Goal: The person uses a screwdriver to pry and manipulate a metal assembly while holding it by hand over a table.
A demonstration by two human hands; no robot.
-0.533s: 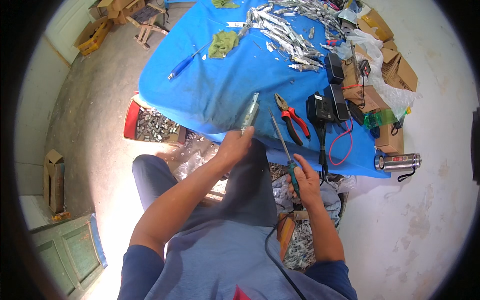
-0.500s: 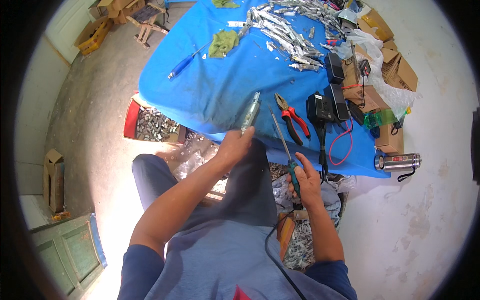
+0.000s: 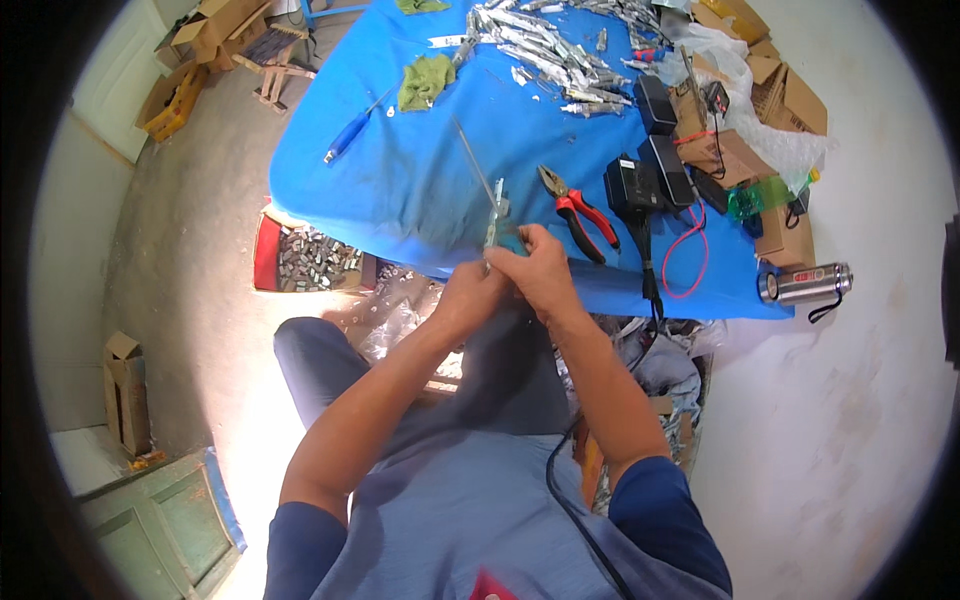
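My left hand (image 3: 468,297) is closed around the lower end of a narrow, silvery elongated part (image 3: 496,214), which points away from me over the table's near edge. Close beside it, my right hand (image 3: 541,268) grips a screwdriver (image 3: 514,241) by its green handle. The screwdriver's long thin shaft slants up and left, crossing or passing very near the part; whether they touch, I cannot tell. Red-and-black pliers (image 3: 578,212) lie on the blue cloth (image 3: 400,190) just right of my hands. My fingers hide the gripped ends.
A pile of silvery parts (image 3: 550,50) lies at the far side. Left of it are a green rag (image 3: 426,82) and a blue-handled screwdriver (image 3: 349,136). Black power adapters (image 3: 632,186), a green bottle (image 3: 757,198) and a steel flask (image 3: 806,284) sit rightward. A red box (image 3: 267,252) stands below the left edge.
My right hand has moved up and left with the screwdriver, bringing it against or beside my left hand and the silvery part. The view has shifted slightly.
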